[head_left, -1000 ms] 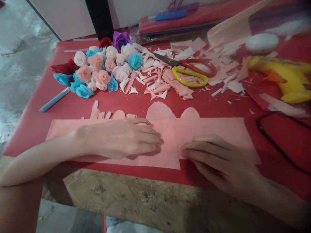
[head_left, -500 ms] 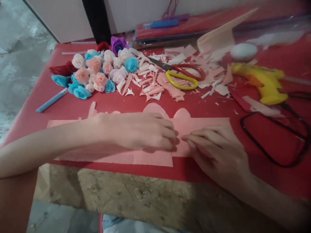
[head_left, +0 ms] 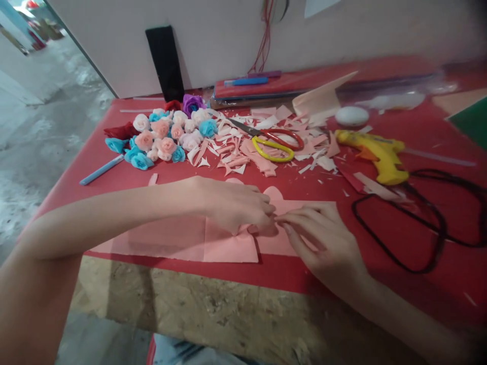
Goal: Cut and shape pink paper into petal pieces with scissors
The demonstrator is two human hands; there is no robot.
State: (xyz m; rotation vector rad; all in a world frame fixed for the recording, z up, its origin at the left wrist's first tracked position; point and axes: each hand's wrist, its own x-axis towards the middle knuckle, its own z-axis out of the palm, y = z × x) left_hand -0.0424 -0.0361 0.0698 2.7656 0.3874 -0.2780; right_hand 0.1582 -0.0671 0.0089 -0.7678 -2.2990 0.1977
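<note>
A long strip of pink crepe paper point(head_left: 171, 241) lies along the near edge of the red table point(head_left: 399, 284). My left hand point(head_left: 236, 205) rests on the middle of the strip, fingers curled and pinching the paper. My right hand point(head_left: 323, 243) meets it from the right, its fingertips pressed on the same spot of the strip. The paper is lifted slightly where the fingers meet. Rounded petal shapes point(head_left: 274, 192) cut into the strip's far edge show just beyond the hands.
A heap of small paper roses point(head_left: 167, 134) in pink, white, blue, red and purple sits at the back left, with a blue pen point(head_left: 101, 170) beside it. Paper scraps point(head_left: 236, 152), red-and-yellow scissors point(head_left: 272, 142), a yellow glue gun point(head_left: 376, 152) and its black cord point(head_left: 418, 223) lie further right.
Both hands have come together at the middle of the strip; flat fingers now pinch and lift the paper. The camera has tilted up, showing more wall.
</note>
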